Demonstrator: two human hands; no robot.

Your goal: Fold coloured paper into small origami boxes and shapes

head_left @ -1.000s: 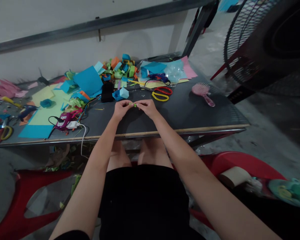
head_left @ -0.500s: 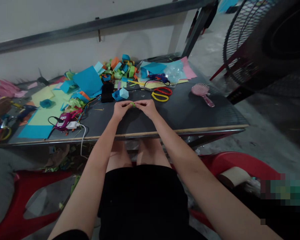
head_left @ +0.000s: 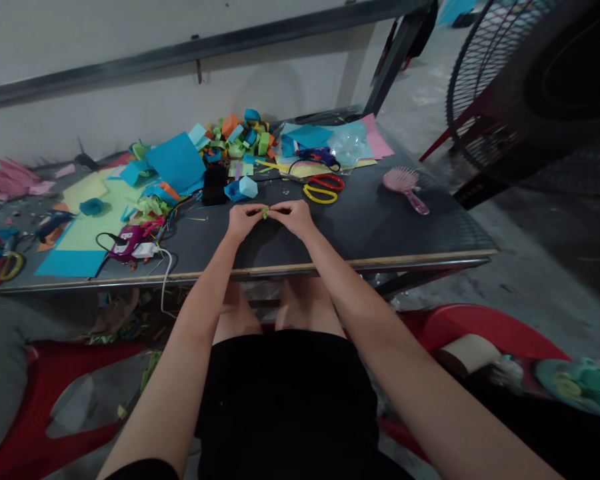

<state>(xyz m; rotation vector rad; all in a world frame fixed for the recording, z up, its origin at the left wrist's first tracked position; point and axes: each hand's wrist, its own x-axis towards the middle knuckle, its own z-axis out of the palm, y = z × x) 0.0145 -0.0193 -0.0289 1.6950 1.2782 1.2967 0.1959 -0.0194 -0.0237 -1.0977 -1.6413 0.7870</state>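
My left hand (head_left: 242,221) and my right hand (head_left: 294,217) meet over the middle of the dark table (head_left: 360,230). Both pinch a small green paper piece (head_left: 265,212) between their fingertips, just above the tabletop. A folded blue paper shape (head_left: 242,188) lies just beyond my hands, beside a black object (head_left: 214,184). Red and yellow scissors (head_left: 323,187) rest to the right of them.
A heap of coloured paper links (head_left: 237,137) and blue sheets (head_left: 177,162) fills the back of the table. A pink hairbrush (head_left: 405,187) lies at the right, a pink glue gun (head_left: 127,243) with cable at the left. A large fan (head_left: 535,87) stands at the right.
My hands stay together on the green piece, with only small finger shifts. Another person's hand that showed at the far left half a second ago has gone from view.
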